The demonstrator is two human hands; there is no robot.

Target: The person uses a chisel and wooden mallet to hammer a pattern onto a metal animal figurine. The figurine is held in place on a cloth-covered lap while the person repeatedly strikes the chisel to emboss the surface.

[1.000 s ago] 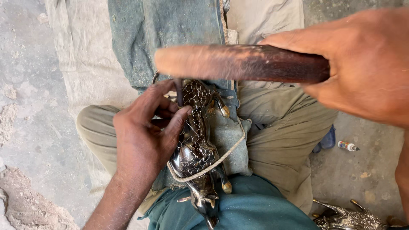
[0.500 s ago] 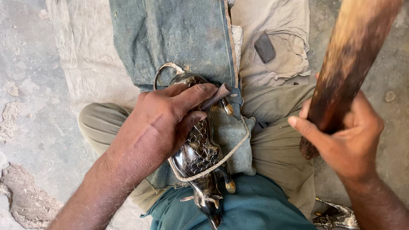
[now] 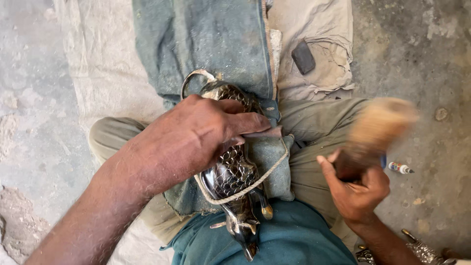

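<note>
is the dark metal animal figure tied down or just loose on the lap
Tied down: a pale rope loops across the metal figure, binding it to the cloth pad, while the left hand rests on top.

A rough grey concrete floor [image 3: 431, 54] carries a pale dusty cloth [image 3: 98, 73], a folded blue denim sheet [image 3: 206, 44], and a small capped tube [image 3: 401, 168].

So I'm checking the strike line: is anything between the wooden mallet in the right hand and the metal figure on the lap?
Yes. The left hand lies over the upper part of the dark metal figure, its fingers spread across it. The mallet, blurred, is off to the side in the right hand.
</note>
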